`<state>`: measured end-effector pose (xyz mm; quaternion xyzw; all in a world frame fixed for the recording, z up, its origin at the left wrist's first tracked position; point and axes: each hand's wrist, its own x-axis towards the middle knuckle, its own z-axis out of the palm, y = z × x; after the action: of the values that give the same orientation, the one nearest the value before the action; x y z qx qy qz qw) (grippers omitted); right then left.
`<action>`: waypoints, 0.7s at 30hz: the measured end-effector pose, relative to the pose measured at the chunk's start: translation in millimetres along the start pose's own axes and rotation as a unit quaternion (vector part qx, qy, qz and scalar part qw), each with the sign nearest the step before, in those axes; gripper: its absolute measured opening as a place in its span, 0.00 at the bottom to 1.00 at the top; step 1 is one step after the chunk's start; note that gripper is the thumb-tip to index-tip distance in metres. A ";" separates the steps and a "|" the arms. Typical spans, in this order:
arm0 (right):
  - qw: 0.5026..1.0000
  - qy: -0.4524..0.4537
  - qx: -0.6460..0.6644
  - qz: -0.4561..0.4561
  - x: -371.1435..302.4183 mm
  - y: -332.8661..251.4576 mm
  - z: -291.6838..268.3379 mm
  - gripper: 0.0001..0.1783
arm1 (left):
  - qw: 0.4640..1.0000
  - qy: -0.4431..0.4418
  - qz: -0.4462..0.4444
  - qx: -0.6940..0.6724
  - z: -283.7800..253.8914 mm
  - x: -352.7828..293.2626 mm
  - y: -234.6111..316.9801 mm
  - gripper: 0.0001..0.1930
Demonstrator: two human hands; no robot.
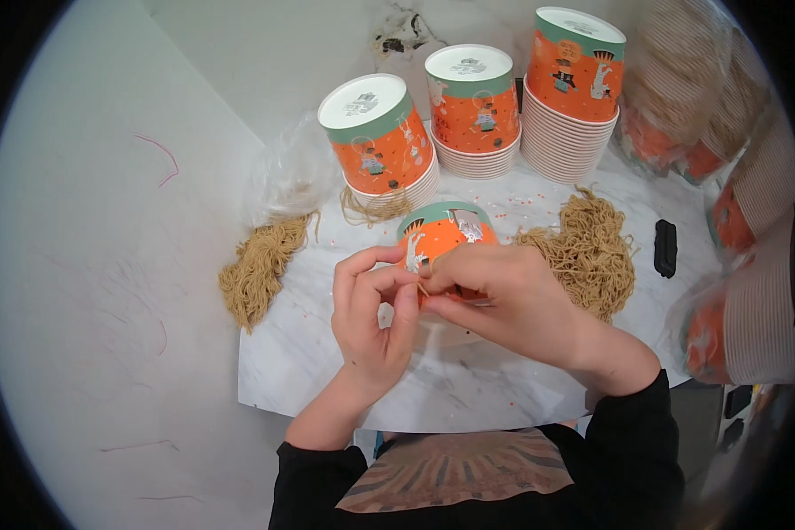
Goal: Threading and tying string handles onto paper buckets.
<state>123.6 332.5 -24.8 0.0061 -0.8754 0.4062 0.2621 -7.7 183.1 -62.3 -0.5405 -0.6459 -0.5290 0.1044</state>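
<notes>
An orange and green paper bucket (442, 231) with printed figures lies in front of me on the table, partly hidden by my hands. My left hand (371, 300) is closed at its near side, thumb and fingertips pinched on a short tan string (423, 287). From the right, my right hand (499, 283) meets it, fingers curled and pinching the same string against the bucket. The exact grip of the right fingertips is partly hidden. A loose heap of tan strings (592, 252) lies just right of my right hand.
Three stacks of upside-down paper buckets (375, 146) stand along the back. A tan string bundle (263, 269) lies at left beside a clear plastic bag (296, 168). Bagged bucket stacks (751, 300) line the right, near a small black object (665, 248). A white wall (106, 265) bounds the left.
</notes>
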 end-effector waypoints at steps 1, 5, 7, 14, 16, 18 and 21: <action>1.000 0.000 -0.009 -0.015 -0.9 1.7 0.6 0.08 | 0.999 -0.011 -0.016 -0.034 0.0 1.7 0.7 0.06; 0.999 0.007 0.002 -0.050 -1.0 5.0 3.6 0.06 | 0.978 -0.105 -0.115 -0.138 -11.1 18.1 4.4 0.07; 0.999 -0.019 -0.018 -0.047 -2.8 8.3 1.7 0.06 | 0.961 -0.142 -0.173 -0.160 -15.7 36.4 4.2 0.09; 0.994 -0.007 -0.041 -0.104 -5.5 8.6 12.0 0.06 | 0.871 -0.423 -0.223 -0.113 -4.6 100.4 -11.0 0.16; 0.992 -0.020 -0.041 -0.114 -4.8 8.7 13.5 0.08 | 0.812 -0.509 -0.243 -0.148 5.3 110.0 -18.7 0.15; 0.991 -0.015 -0.048 -0.124 -4.9 10.2 15.7 0.08 | 0.817 -0.524 -0.208 -0.118 18.3 115.9 -15.7 0.20; 0.987 -0.007 -0.068 -0.144 -6.3 14.8 21.0 0.08 | 0.792 -0.589 -0.158 -0.040 36.4 137.2 -0.8 0.22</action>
<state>116.1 326.1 -49.3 0.1170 -0.8926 0.3040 0.3118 -46.5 292.8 18.9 -0.6414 -0.6368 -0.1431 -0.4033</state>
